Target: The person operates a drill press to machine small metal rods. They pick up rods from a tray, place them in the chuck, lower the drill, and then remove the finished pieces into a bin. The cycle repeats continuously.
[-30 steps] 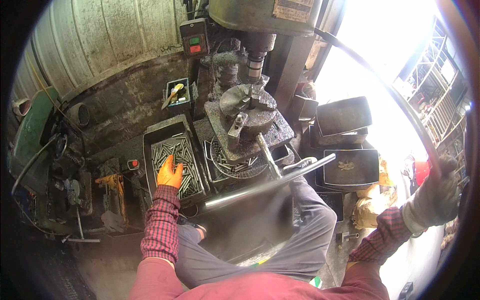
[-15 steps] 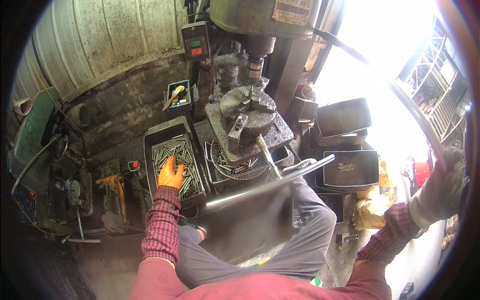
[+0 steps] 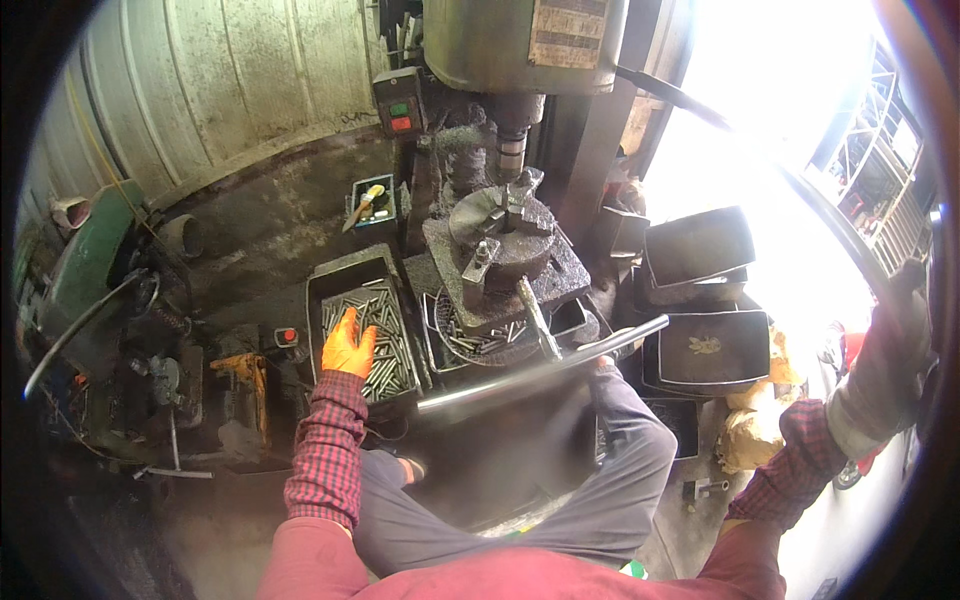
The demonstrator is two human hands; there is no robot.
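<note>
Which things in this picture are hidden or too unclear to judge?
- Head view: right hand in a grey glove, at the dark fisheye rim beside window glare; its grip is unclear.
- Left hand in an orange glove covers some metal rods in the tray; whether it grips one is hidden.

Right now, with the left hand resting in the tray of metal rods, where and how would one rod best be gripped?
Probably at mid-length, from above. The rods lie flat and packed side by side in the dark tray, ends near its walls, so only their upper sides are free. The orange-gloved left hand already rests on them, so fingers could pinch across one rod.
</note>
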